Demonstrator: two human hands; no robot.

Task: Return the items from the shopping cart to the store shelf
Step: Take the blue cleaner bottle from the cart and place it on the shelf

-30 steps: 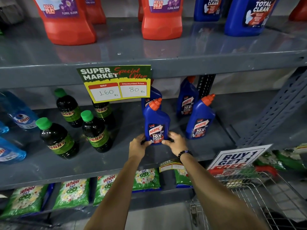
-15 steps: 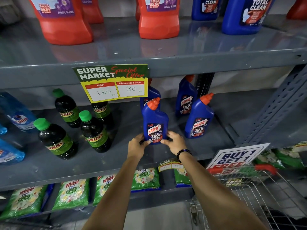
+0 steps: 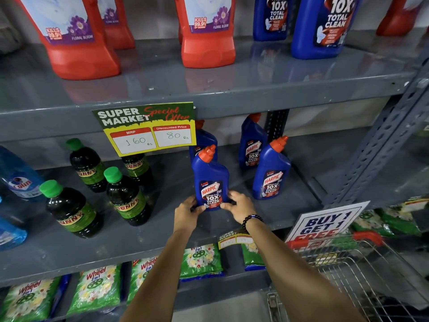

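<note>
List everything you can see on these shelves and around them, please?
Harpic bottle: one, blue with orange cap, middle shelf, between both hands
Other Harpic bottles: three, blue, middle shelf, behind and right
Sunny bottles: four, dark with green caps, middle shelf left
Colin bottles: pale blue, far left, count unclear
Red bottles: top shelf, count unclear
Large blue bottles: two, top shelf right
Wheel packets: green, bottom shelf
Price card: one, green and yellow
Shopping cart: wire, lower right
Left hand; right hand: on the Harpic bottle's base

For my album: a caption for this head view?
Both hands set a blue Harpic bottle upright on the middle shelf.
</note>
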